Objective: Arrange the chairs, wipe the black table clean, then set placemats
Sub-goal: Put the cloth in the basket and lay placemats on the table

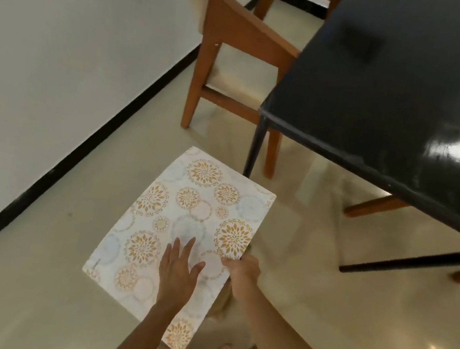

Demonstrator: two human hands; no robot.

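1. Both forearms reach forward from the bottom of the view, above a bit of red clothing, and meet on a flower-patterned placemat point(185, 227) held out flat over the pale floor point(280, 286).
2. The right hand point(243, 269) pinches the placemat's right edge near its near corner, thumb on top and fingers curled under; it is closed on the mat.
3. The left hand point(178, 271) lies palm down on the mat's top face with fingers spread and straight; it presses or steadies rather than grips, and I cannot tell whether anything is clamped beneath it.
4. From the two hands the placemat's long axis runs away and slightly left, so most of its length hangs free beyond the grip, toward the far end.
5. The black table point(398, 95) stands to the right and farther off, its near-left corner just beyond the mat's far-right corner in the view; the mat is not over it yet.
6. The right hand is on the side nearer the table, so I judge the carry must swing rightward and forward, right hand leading.
7. A wooden chair point(240, 56) sits tucked at the table's left side, far from the hands, with a white wall point(61, 59) on the left.
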